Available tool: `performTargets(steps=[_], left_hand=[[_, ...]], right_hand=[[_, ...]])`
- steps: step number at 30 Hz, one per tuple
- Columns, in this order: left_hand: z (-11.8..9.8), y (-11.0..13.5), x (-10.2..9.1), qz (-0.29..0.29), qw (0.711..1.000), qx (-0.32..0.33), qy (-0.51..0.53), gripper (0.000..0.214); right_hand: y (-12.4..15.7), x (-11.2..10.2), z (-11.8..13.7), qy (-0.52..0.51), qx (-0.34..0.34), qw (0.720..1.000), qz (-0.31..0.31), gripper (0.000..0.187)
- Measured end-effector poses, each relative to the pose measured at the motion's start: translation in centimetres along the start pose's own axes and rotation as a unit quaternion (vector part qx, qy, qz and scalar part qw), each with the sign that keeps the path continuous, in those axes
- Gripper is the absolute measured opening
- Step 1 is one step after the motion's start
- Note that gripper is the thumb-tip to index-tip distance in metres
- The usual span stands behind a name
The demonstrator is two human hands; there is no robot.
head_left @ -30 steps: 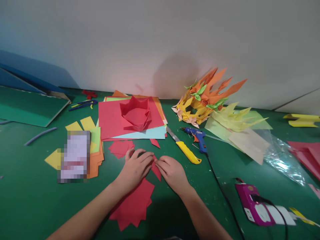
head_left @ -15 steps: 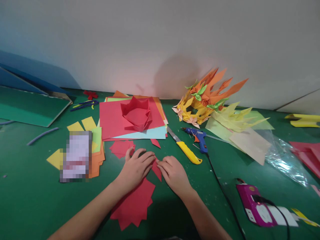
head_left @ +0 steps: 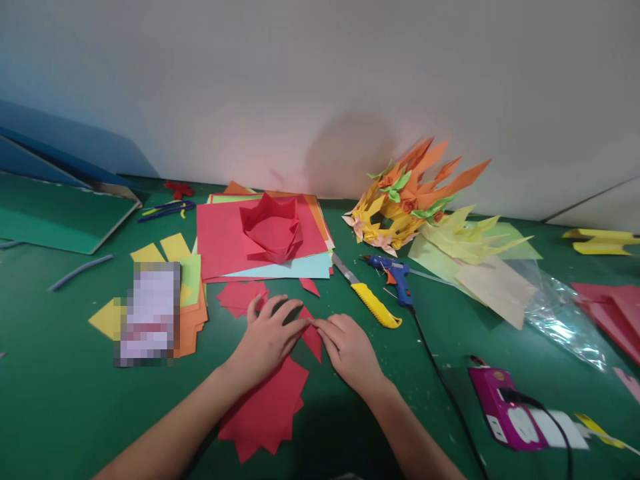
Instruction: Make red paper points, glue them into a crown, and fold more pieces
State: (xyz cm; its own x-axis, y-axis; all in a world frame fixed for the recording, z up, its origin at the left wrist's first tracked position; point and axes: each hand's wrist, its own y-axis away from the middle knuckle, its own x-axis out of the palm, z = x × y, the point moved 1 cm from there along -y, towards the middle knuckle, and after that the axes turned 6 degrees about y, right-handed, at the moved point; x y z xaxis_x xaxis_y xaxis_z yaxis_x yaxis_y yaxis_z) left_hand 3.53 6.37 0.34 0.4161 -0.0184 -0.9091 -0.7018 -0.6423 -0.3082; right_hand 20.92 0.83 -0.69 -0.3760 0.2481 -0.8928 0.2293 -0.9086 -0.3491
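Observation:
My left hand (head_left: pixel 267 337) and my right hand (head_left: pixel 350 350) meet over a small folded red paper piece (head_left: pixel 311 337) on the green table (head_left: pixel 60 400). Both press it with their fingertips, fingers curled down onto the paper. Under my left forearm lies a stack of red paper squares (head_left: pixel 267 413) fanned into jagged points. A few more red squares (head_left: pixel 241 297) lie just beyond my left hand.
A pile of coloured sheets (head_left: pixel 220 243) carries a red folded paper bowl (head_left: pixel 270 227). A yellow utility knife (head_left: pixel 367 300) and blue glue gun (head_left: pixel 395 277) lie to the right, near an orange-yellow paper ornament (head_left: pixel 410 200). A magenta device (head_left: pixel 505 410) sits front right. Yellow and orange cut papers (head_left: pixel 175 267) lie left.
My hands stay almost in place on the red piece. Left fingers have shifted slightly, showing more of the red piece's upper corner.

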Motion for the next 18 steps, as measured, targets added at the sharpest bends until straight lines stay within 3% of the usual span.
performTargets(steps=[18], left_hand=[[0.1, -0.1, 0.0, -0.002, 1.000, 0.018, -0.003, 0.022]], right_hand=[[-1.4, 1.0, -0.3, 0.089, -0.012, 0.994, 0.061, 0.036]])
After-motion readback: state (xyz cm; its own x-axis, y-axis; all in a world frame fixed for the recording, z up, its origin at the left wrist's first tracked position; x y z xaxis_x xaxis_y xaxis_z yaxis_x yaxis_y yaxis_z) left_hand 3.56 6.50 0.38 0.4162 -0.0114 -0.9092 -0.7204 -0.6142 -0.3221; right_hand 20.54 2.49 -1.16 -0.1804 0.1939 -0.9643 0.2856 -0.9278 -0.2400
